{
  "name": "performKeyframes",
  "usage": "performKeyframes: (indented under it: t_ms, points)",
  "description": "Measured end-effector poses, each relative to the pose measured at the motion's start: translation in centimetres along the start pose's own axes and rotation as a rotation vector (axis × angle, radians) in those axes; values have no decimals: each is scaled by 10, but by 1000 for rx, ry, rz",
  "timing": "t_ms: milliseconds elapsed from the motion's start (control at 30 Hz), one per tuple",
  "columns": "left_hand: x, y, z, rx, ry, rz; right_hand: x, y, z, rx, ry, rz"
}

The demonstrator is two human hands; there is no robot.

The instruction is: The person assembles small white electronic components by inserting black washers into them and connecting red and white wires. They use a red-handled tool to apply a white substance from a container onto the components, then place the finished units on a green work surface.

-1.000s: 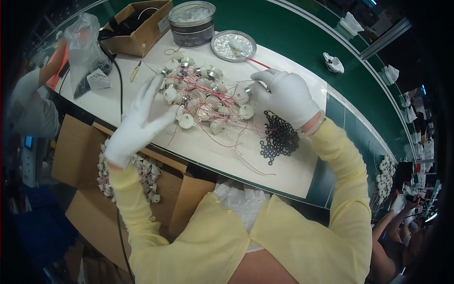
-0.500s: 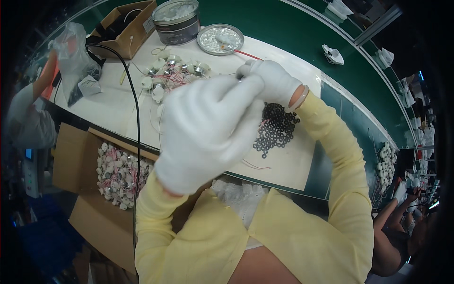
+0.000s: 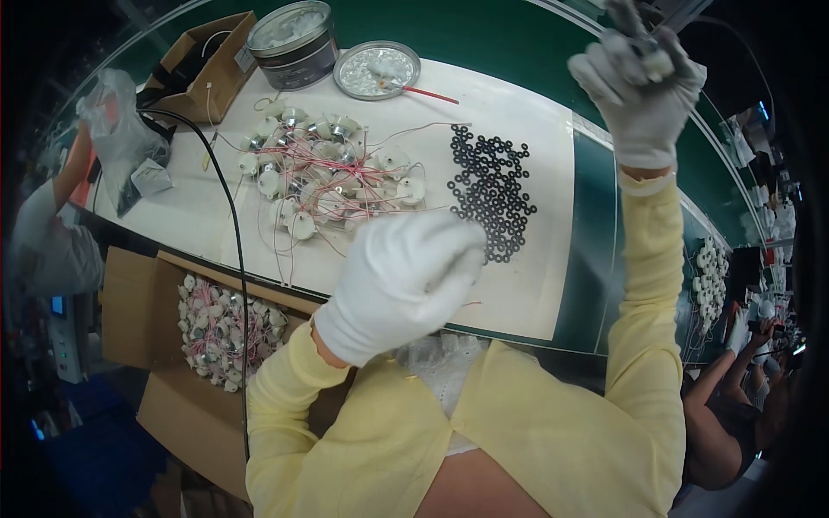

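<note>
In a white glove, my left hand (image 3: 406,281) is closed above the near edge of the white work surface (image 3: 546,293). Its fingers are curled together, and whatever lies inside them is hidden. My right hand (image 3: 643,108), also gloved, is raised at the upper right over the green area, its fingertips greyed. Between its fingers shows a grey and whitish piece too unclear to name. A spread of small black rings (image 3: 494,186) lies to the right of my left hand. Left of them sits a pile of small white-and-metal motor-like parts (image 3: 332,173) with pink wires.
A round tin lid (image 3: 345,76) with whitish grease holds a red-handled brush (image 3: 432,95). Behind stand a tin (image 3: 298,65) and a cardboard box (image 3: 229,65). A black cable (image 3: 233,194) crosses the left side, over an open carton (image 3: 129,298) of wired parts. Another person's arm (image 3: 69,177) is far left.
My hands were together over the table; they have parted. The right has swung up and right, and the left has dropped nearer to me. The black rings and wired parts are uncovered.
</note>
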State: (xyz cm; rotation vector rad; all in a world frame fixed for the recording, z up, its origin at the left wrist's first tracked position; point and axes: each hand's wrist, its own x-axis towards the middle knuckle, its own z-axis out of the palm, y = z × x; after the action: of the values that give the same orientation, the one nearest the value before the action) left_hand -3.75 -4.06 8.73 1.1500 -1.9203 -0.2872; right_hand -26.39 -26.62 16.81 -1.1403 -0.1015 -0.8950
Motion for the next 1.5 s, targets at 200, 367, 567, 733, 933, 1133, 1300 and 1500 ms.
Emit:
performKeyframes:
  t_ms: [200,367,567,733,933,1133,1300,1500]
  points:
    - [-39,-6,11,173,-215,-72,-91,-13,-10,185,-37,170]
    - [-32,-2,21,349,-329,-189,-189,-9,6,180,154,185]
    - [-34,-5,50,577,-260,-140,-241,2,33,268,241,28]
    - [-19,-15,65,525,-223,-154,-274,13,41,304,310,-102]
    - [-2,-22,73,521,-260,-141,-290,20,36,345,391,-159]
    - [4,-21,90,532,-283,-125,-294,20,36,342,358,-112]
    - [4,-15,101,484,-321,-132,-293,21,39,343,351,-133]
    - [2,-4,115,426,-281,-85,-292,22,44,269,400,-104]
